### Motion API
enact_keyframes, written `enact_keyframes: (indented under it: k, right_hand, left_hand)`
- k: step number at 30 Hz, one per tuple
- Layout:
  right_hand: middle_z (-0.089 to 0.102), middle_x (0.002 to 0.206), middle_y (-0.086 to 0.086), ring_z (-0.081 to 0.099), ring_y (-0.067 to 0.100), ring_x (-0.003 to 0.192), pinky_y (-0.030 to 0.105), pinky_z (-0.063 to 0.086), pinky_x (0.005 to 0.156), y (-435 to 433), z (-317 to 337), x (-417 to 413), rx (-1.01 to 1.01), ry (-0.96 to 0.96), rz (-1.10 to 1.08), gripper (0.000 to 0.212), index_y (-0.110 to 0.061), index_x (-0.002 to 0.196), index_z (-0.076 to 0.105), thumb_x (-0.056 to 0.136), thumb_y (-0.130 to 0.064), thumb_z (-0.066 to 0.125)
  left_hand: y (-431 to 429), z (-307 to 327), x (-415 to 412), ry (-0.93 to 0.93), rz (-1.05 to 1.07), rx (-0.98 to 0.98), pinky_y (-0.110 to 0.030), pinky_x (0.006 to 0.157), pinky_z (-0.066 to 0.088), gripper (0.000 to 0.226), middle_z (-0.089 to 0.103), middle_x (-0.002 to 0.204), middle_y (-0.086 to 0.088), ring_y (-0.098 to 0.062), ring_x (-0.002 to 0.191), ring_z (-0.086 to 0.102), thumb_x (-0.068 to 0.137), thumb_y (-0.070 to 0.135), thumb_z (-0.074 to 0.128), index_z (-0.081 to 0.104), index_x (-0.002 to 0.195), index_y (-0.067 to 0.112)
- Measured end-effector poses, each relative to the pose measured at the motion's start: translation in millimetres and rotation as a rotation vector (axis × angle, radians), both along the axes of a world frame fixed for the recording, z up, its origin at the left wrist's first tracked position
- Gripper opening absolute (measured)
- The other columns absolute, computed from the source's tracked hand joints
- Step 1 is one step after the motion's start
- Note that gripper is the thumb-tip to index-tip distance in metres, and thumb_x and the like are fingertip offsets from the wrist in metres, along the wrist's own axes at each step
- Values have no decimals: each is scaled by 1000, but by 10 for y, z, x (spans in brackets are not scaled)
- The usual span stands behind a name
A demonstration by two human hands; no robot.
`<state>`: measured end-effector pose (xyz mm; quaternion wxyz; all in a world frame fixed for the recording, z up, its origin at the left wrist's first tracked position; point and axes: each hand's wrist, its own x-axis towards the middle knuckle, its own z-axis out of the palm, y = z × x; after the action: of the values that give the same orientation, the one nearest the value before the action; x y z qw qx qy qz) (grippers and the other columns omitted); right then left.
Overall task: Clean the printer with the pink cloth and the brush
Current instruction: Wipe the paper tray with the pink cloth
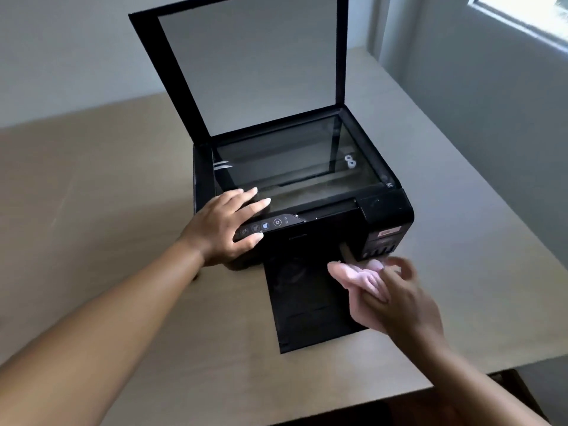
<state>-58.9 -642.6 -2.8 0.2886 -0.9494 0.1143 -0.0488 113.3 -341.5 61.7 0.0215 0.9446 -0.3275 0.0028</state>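
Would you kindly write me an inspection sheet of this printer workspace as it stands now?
Surface: pale table, mostly bare, printer near its middle.
Job's things: black printer, scanner lid raised, glass exposed, front tray out. Pink cloth in the right hand. Brush: nothing seen.
Clutter: nothing seen.
Hands: left hand flat on the printer's front left corner, by the control panel; right hand, blurred, holds the cloth in front of the printer, over the tray.
Cables: nothing seen.
Surroundings: grey walls, window at upper right.
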Motion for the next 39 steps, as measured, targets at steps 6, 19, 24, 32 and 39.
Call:
enact_keyframes:
  k: [6,19,24,32,39]
  right_hand:
    - [61,98,4,61,32,82,37,53,64,667,-475,457,-310,-15,12,50,-37,118,50,73,-20,60]
    - [61,104,8,58,35,99,43,51,74,787,-751,418,-418,-90,93,34,-21,103,63,88,-47,50]
    - [59,116,3,52,38,104,45,47,86,1352,-603,796,-309,21,-59,30,-35,101,65,81,-46,46]
    - [64,96,10,60,37,87,46,53,67,839,-531,101,-477,-308,529,26,-26,120,49,94,-26,52]
    - [58,110,13,51,39,99,45,45,83,1128,-662,837,-369,-5,-61,32,-29,111,66,80,-37,62]
  left_hand:
    - [31,-78,90,-7,-13,-62,-44,112,25,70,33,155,2,-24,139,30,83,63,36,35,147,34]
    - [56,-149,143,-47,-26,-91,-39,110,21,72,31,154,5,-21,137,27,82,69,27,29,148,40]
    - [60,-163,144,-54,-28,-82,-39,109,22,73,32,154,5,-21,136,28,81,69,27,30,147,40]
    - [58,-150,132,-63,-29,-64,-41,108,24,71,33,153,4,-23,136,30,83,68,30,32,147,39]
    - [41,-133,127,-68,-22,-40,-43,107,26,70,34,152,2,-25,136,31,84,66,32,34,147,36]
